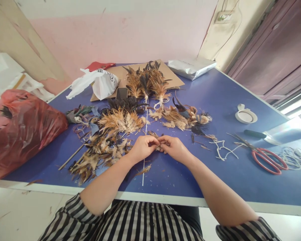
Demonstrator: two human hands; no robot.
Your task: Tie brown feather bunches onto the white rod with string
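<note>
My left hand (142, 147) and my right hand (174, 147) meet at the middle of the blue table (215, 97), fingers pinched together on a small bunch of brown feathers (158, 143). Loose brown and tan feathers (100, 150) lie heaped just left of my left hand. Tied feather bundles (145, 82) lie further back on a sheet of cardboard (122, 72). Another pile of feathers (183, 117) lies beyond my right hand.
Red-handled scissors (266, 159), white string (224, 150) and a coil of cord (296, 157) lie at the right. A roll of tape (245, 116) sits behind them. A red plastic bag (22, 127) fills the left edge, a white plastic bag (97, 83) lies behind.
</note>
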